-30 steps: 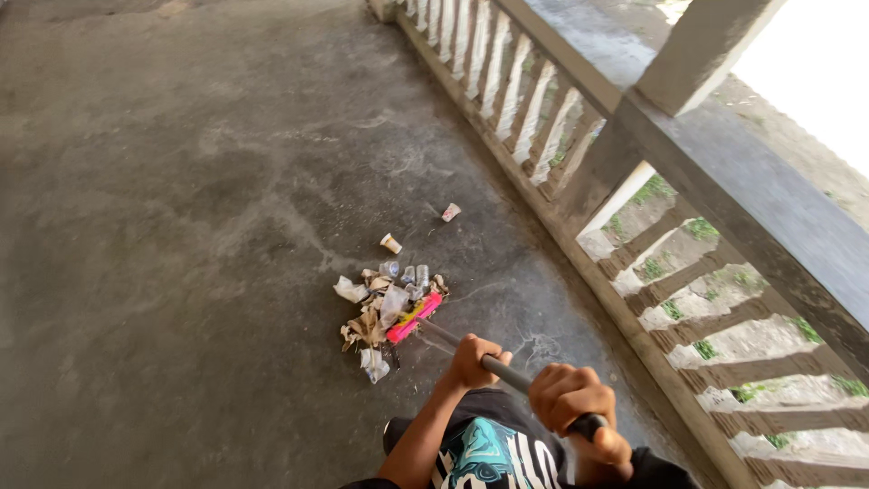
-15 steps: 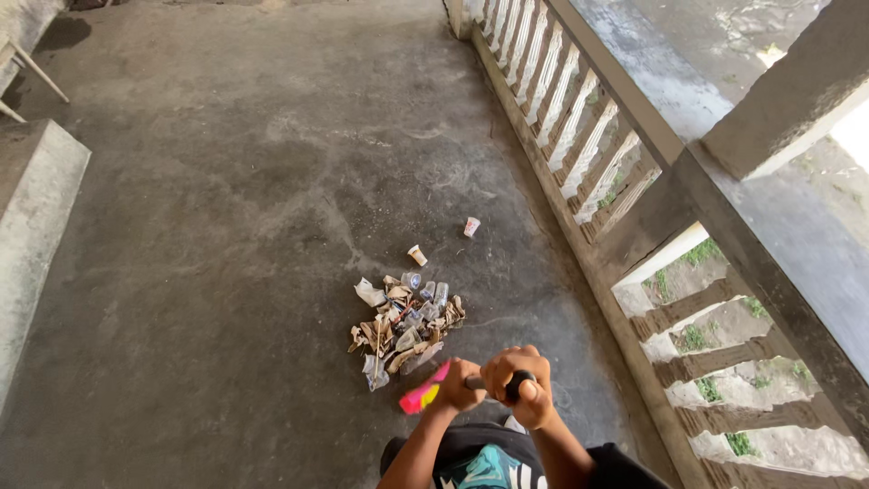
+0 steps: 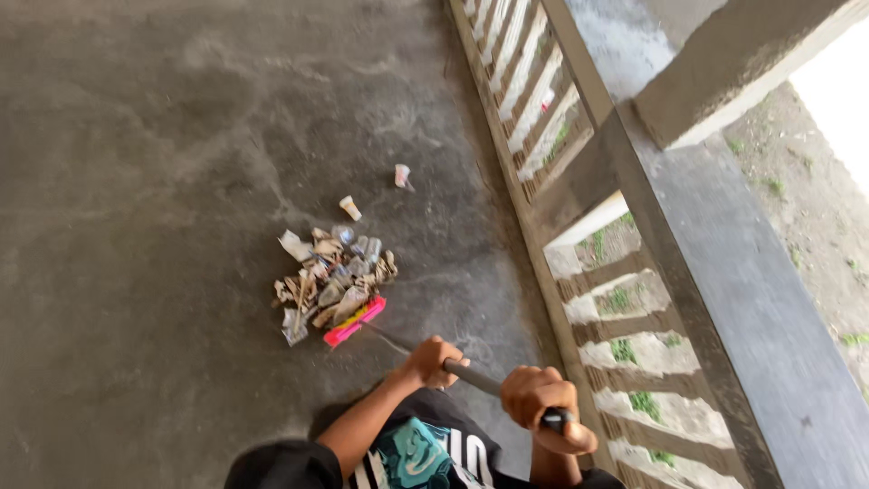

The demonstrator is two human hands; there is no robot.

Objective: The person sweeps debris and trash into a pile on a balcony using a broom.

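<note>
Head view: crushed cups [image 3: 348, 258] in litter pile [image 3: 330, 281].

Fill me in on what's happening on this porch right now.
A person is sweeping a concrete floor with a broom. Both hands grip its dark handle: the left hand lower down, the right hand near the top end. The pink broom head sits against the near edge of a pile of litter, crumpled wrappers and small plastic cups. Two loose cups, one and another, lie apart beyond the pile, near the concrete railing.
</note>
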